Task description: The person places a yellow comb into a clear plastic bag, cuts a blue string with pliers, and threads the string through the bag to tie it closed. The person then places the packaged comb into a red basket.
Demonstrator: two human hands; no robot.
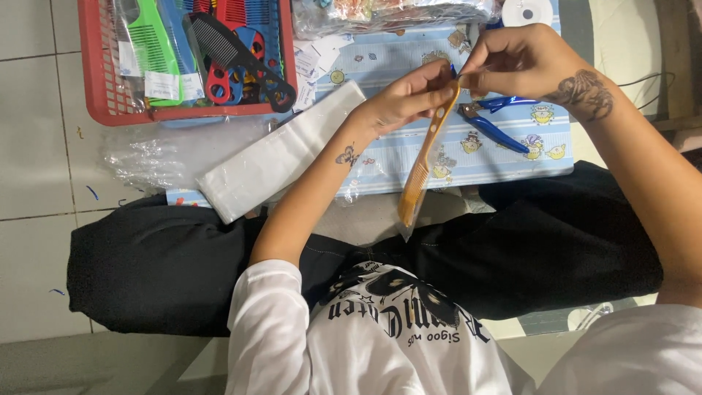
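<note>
Orange comb (424, 157) hangs teeth-down above the blue patterned mat (409, 66), inside a clear sleeve. Left hand (406, 99) pinched on its handle; right hand (523, 62) pinched at the sleeve top. Judgement: keep the handle steady, edges aligned.

orange comb (423, 162) | in clear sleeve | hanging teeth-down, slightly tilted | held at handle top

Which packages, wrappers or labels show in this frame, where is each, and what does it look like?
Clear sleeve: thin plastic around the orange comb, held by both hands.
White bag stack: long, flat, on the mat left of the hands.
Packaged combs: in the red basket, clear wraps with white labels.
Clear wrapped bundle: top edge, shiny.
</note>
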